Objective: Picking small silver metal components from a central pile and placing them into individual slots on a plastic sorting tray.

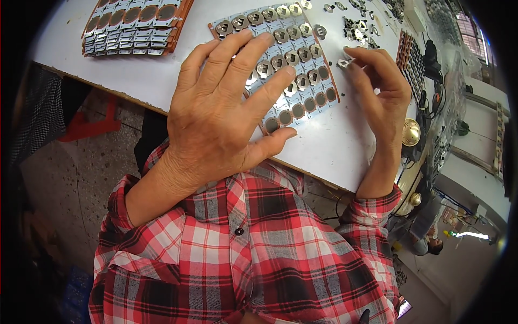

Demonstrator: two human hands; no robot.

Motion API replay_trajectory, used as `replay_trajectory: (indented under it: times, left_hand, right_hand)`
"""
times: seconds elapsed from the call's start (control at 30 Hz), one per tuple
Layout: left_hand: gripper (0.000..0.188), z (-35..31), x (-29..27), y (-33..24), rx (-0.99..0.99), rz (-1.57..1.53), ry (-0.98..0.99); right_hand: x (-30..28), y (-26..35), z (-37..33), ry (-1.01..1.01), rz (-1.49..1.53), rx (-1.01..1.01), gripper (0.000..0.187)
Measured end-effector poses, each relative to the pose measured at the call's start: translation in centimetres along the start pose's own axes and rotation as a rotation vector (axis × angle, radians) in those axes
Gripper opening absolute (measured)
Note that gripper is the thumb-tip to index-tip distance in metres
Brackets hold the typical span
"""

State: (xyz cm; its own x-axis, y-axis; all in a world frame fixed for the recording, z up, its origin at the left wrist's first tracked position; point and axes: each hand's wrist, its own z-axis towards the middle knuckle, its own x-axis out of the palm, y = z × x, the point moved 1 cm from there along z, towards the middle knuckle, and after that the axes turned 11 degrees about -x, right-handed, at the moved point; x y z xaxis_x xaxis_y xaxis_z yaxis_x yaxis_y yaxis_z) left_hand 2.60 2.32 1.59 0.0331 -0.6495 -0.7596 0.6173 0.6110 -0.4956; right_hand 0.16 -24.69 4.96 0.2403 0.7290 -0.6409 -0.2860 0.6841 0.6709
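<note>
On the white table lies a flat panel of small light-blue boards (322, 112) with orange side edges. Rows of round silver metal pieces (291, 57) with small dark squares sit on its upper part. The lowest row shows bare dark discs (298, 111). My left hand (216, 105) is spread over the left part of the panel, fingers apart, hiding some of the rows. Just right of the panel, my right hand (380, 81) pinches a small silver metal piece (343, 63) between thumb and fingers.
A stack of similar panels (132, 27) stands at the far left of the table (135, 75). Loose silver and dark pieces (359, 31) lie scattered beyond my right hand. Another filled panel (411, 65), cables and a round brass-coloured object (410, 132) are at the right.
</note>
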Motion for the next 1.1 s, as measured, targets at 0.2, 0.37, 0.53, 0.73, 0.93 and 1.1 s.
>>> replay_trajectory:
  times: [0.2, 0.37, 0.53, 0.73, 0.93, 1.1]
  left_hand:
    - [0.064, -0.1, -0.1, 0.1, -0.002, 0.007, 0.007]
    - [0.063, -0.1, -0.1, 0.1, 0.003, 0.002, 0.000]
    - [0.063, -0.1, -0.1, 0.0, 0.002, 0.004, 0.008]
    - [0.064, 0.0, -0.1, 0.0, -0.004, -0.002, 0.004]
    - [0.064, -0.1, -0.1, 0.0, -0.009, -0.001, 0.001]
    - [0.065, 0.0, -0.1, 0.1, -0.006, -0.002, 0.006]
  right_hand:
    - [-0.1, 0.7, -0.1, 0.137, -0.139, -0.011, 0.017]
    - [0.1, 1.0, -0.1, 0.005, 0.190, 0.098, 0.011]
    - [1.1, 3.0, 0.0, -0.047, 0.463, 0.297, 0.015]
    - [2.1, 2.4, -0.4, 0.028, 0.310, 0.276, 0.019]
    - [1.6, 2.7, -0.3, 0.086, 0.353, 0.299, 0.017]
    - [2.0, 2.1, -0.5, 0.074, 0.340, 0.290, 0.016]
